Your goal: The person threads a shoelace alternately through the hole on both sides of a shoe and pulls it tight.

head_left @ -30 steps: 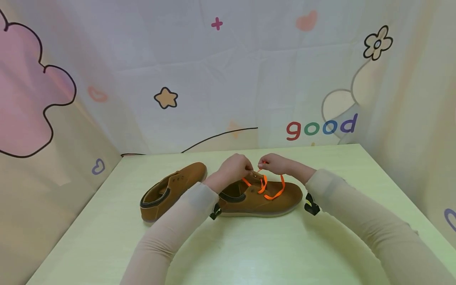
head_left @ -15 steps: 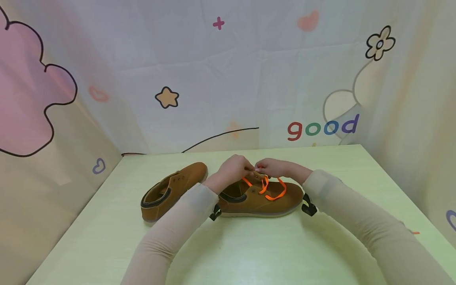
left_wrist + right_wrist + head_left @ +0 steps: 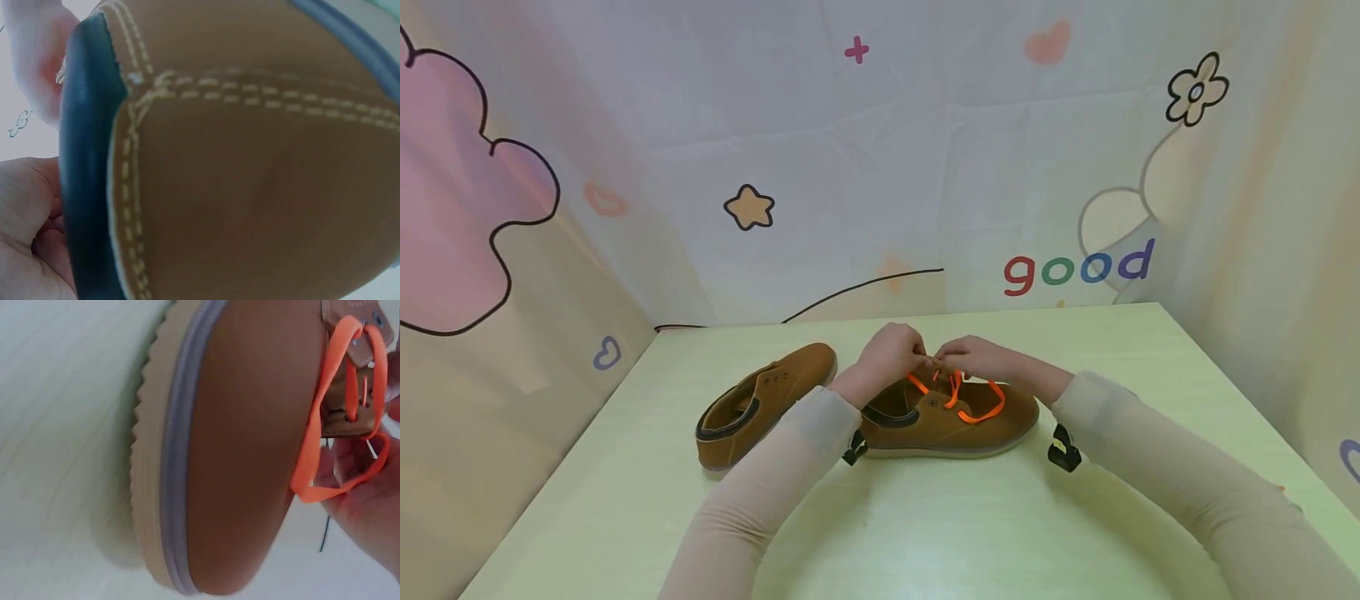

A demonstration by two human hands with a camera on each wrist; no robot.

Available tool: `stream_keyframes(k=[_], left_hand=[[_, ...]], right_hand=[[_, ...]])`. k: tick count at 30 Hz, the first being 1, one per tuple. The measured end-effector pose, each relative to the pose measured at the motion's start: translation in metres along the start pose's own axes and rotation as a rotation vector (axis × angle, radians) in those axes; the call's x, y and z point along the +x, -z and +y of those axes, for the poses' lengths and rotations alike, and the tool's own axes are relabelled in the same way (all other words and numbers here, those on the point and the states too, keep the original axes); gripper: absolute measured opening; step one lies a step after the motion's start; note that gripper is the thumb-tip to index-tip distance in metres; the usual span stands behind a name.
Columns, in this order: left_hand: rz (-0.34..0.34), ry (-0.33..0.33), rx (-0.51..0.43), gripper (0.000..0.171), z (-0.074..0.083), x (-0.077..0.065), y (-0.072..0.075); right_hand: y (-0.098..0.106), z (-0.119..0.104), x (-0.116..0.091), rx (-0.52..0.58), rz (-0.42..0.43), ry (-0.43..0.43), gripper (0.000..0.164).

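A brown shoe (image 3: pixel 951 432), its toe to the right, stands on the table below both hands. Orange shoelace (image 3: pixel 306 456) runs through some of its eyelets and loops over the side. My left hand (image 3: pixel 887 354) pinches the upper edge of the far eyelet flap (image 3: pixel 353 412). Close beside it my right hand (image 3: pixel 979 357) has its fingertips at the same flap, seemingly pinching the lace there; the exact grip is partly hidden. A short orange lace piece (image 3: pixel 365 390) shows against the flap. In the left wrist view the shoe's heel (image 3: pixel 250 187) fills most of the picture.
A second brown shoe (image 3: pixel 801 371), with no lace showing in its eyelets, stands to the left, angled away. Both are on a pale green table (image 3: pixel 910 525). A printed curtain (image 3: pixel 850 150) hangs behind. A small orange bit (image 3: pixel 1281 488) shows beyond the right sleeve.
My right hand has come left and slightly down from above the toe side to the flap at my left fingertips. The flap has tipped a little. My left hand has kept its place.
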State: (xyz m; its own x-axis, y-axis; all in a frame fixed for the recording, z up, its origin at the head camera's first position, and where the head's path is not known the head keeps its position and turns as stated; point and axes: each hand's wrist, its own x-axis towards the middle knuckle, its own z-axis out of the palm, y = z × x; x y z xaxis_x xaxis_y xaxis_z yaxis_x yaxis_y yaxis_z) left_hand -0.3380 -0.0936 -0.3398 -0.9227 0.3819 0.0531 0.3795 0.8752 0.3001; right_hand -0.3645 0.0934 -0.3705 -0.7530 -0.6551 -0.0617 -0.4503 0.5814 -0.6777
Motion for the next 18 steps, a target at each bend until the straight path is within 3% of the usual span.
stream_keyframes(k=[5, 10, 12, 15, 18], left_hand=[[0.020, -0.013, 0.011, 0.017, -0.004, 0.000, 0.000], [0.016, -0.047, -0.025, 0.016, -0.006, 0.000, -0.001], [0.012, -0.049, -0.038, 0.016, -0.006, 0.000, -0.002], [0.007, -0.041, -0.047, 0.015, -0.007, 0.000, -0.003], [-0.001, -0.034, -0.072, 0.015, -0.007, -0.001, -0.003]], right_hand=[[-0.011, -0.009, -0.001, -0.338, 0.116, 0.097, 0.014], [-0.021, -0.015, -0.003, -0.639, 0.228, 0.099, 0.022], [-0.026, -0.015, -0.005, -0.712, 0.246, 0.083, 0.029], [-0.028, -0.018, -0.009, -0.694, 0.284, 0.066, 0.040], [-0.021, -0.025, -0.012, -0.517, 0.333, 0.044, 0.045]])
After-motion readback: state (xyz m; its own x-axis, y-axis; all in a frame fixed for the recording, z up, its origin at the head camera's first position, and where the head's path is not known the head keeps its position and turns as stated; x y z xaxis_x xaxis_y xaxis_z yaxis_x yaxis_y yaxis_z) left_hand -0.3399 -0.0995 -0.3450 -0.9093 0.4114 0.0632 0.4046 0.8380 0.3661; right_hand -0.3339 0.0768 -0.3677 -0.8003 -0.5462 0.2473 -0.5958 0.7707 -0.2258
